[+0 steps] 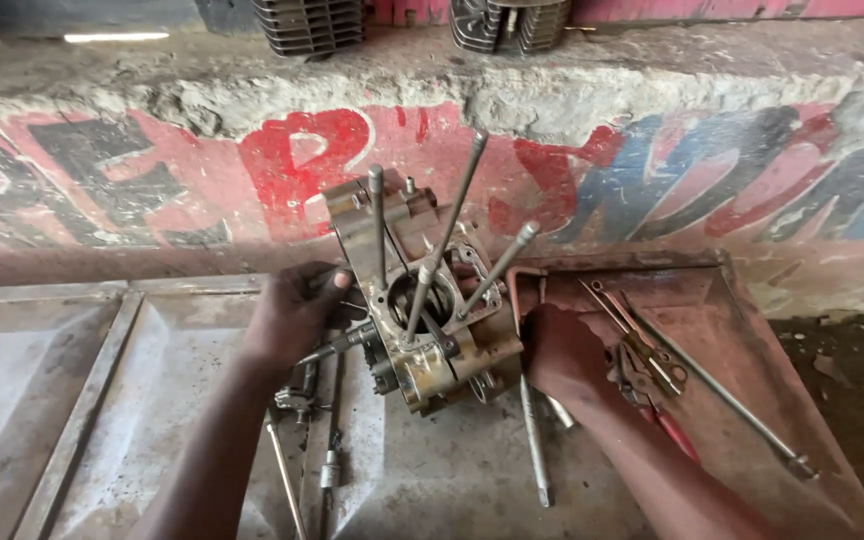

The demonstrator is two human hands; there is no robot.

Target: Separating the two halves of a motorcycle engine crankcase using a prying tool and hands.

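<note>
Grimy metal engine crankcase w/ long studs (422,320) is gripped upright by left hand (292,315) and right hand (557,350); steadying step, firm two-sided hold needed next.

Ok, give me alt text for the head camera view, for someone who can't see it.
Two bare hands steady a grimy engine crankcase with four long studs sticking up: left hand on its side, right hand beside it. Wrenches lie in a rusty tray to the right, before a painted wall.

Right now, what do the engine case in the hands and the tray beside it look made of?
Engine case: likely cast aluminium, dull grey-tan with grime, held between left hand and right hand; its long studs look like steel. Tray: sheet metal, reddish, seemingly rusted or painted.
</note>
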